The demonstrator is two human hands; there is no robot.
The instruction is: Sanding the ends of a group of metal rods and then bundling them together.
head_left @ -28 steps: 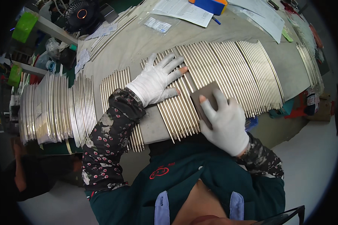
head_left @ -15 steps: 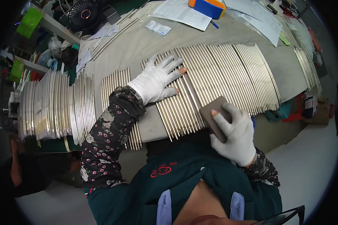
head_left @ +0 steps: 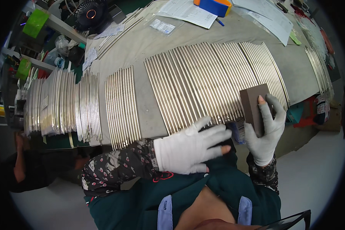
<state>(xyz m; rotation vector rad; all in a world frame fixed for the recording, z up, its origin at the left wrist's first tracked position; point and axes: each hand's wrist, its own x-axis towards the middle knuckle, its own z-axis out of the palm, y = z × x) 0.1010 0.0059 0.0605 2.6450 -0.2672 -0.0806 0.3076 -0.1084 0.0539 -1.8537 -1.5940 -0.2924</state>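
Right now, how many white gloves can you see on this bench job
2: one white glove on the left hand, another white glove on the right hand, holding the brown block. Others may be hidden.

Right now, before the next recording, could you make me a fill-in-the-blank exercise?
The white-gloved hand gripping the brown rectangular block near shiny metal rods is the person's ____.
The round black fan stands at the picture's upper ____.
The slim pen near the white printed sheet is coloured ____.
Missing words: right; left; blue.
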